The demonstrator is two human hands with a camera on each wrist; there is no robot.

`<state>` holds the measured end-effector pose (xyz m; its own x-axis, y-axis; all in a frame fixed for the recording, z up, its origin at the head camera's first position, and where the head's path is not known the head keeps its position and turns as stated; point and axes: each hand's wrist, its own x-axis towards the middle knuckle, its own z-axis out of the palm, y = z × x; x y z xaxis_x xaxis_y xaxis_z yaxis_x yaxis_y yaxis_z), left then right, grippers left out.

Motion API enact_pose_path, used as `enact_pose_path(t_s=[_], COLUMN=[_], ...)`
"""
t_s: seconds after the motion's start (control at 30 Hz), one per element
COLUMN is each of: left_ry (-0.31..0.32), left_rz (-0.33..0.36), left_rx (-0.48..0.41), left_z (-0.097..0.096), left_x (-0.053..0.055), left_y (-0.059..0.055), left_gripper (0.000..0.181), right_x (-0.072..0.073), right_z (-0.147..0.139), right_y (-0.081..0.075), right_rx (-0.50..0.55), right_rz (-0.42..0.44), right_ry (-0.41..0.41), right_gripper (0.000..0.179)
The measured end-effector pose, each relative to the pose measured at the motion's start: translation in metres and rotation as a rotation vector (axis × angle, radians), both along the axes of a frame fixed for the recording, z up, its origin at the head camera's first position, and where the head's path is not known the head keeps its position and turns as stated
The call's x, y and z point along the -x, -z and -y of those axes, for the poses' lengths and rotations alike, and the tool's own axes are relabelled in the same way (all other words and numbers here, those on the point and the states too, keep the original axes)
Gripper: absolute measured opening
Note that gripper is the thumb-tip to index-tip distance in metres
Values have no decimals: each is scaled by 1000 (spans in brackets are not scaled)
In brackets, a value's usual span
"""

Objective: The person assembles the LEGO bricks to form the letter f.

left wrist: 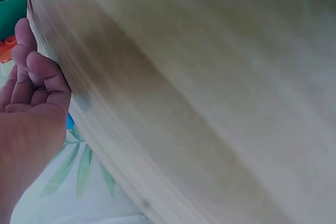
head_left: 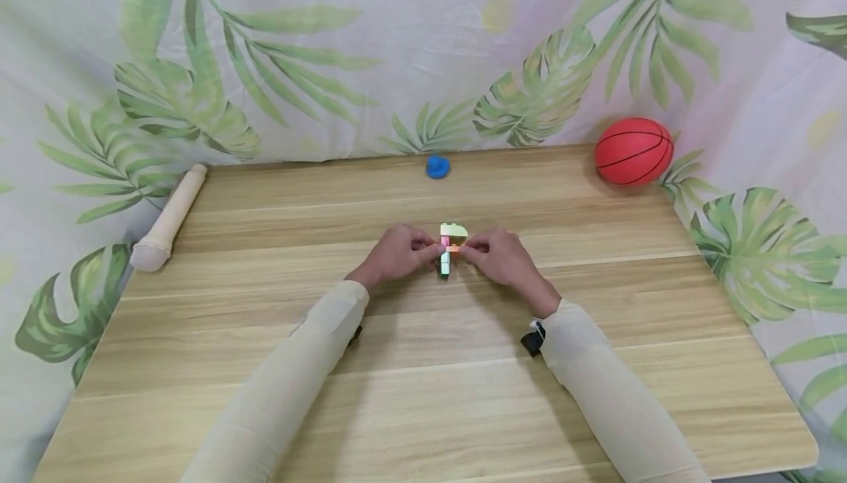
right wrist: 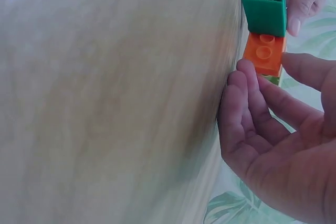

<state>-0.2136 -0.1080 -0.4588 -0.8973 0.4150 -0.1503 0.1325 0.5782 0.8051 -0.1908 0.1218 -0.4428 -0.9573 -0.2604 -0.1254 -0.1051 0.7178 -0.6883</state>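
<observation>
A small assembly of toy building blocks (head_left: 445,264) is held between both hands above the middle of the table. In the head view, it has a curved pale-green block (head_left: 454,230) on top and an orange block (head_left: 454,249) sticking out to the right. My left hand (head_left: 399,252) pinches it from the left. From the right, thumb and index finger of my right hand (head_left: 504,256) pinch the orange block. The right wrist view shows a green block (right wrist: 265,16) joined to the studded orange one. In the left wrist view, the green block is cut by the frame edge.
At the table's back edge sits a blue toy duck (head_left: 437,167). A red ball with black lines (head_left: 634,151) rests in the back right corner. Along the left edge lies a pale, cloth-like club shape (head_left: 170,220). Leaf-patterned cloth (head_left: 423,49) surrounds the wooden table (head_left: 437,409).
</observation>
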Motion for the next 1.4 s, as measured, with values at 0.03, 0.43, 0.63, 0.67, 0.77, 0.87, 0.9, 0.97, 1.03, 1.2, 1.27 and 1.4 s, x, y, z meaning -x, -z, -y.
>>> enact_pose_path(t_s=[0.03, 0.43, 0.63, 0.67, 0.77, 0.87, 0.9, 0.97, 1.03, 1.2, 1.27, 1.4], left_ry=[0, -34, -35, -34, -27, -24, -22, -22, -20, -16, -19, -22], left_rz=[11, 36, 55, 60, 69, 76, 76, 77, 77, 72, 71, 65], left_rx=[1, 20, 17, 18, 22, 22, 21, 19, 19, 18, 17, 18], left_z=[0, -1, -1, -1, -2, -2, -2, -2, -1, -1, -1, -1], left_x=[0, 0, 2, 2, 3, 3, 4, 4, 5, 5, 5, 4], left_y=[0, 4, 4, 3, 2, 2, 2, 3, 4, 4, 4, 5], left_gripper=[28, 22, 23, 23, 24, 24, 24, 24, 24, 25, 25, 25], right_x=[0, 5, 7, 8, 8, 8, 8, 8, 8, 9, 10, 10], right_z=[0, 0, -1, 0, -1, -1, -1, -1, -1, -3, -3, -4], right_y=[1, 6, 6, 6, 5, 5, 5, 4, 4, 6, 6, 6], right_rx=[-2, -8, -6, -7, -8, -6, -6, -6, -5, -5, -4, -1], right_rz=[10, 41, 65, 68, 74, 77, 77, 76, 72, 69, 72, 79], right_ry=[-2, -3, 9, 10, 11, 11, 11, 10, 7, 0, -2, -3], right_gripper=[27, 26, 27, 27, 28, 28, 28, 28, 28, 28, 29, 29])
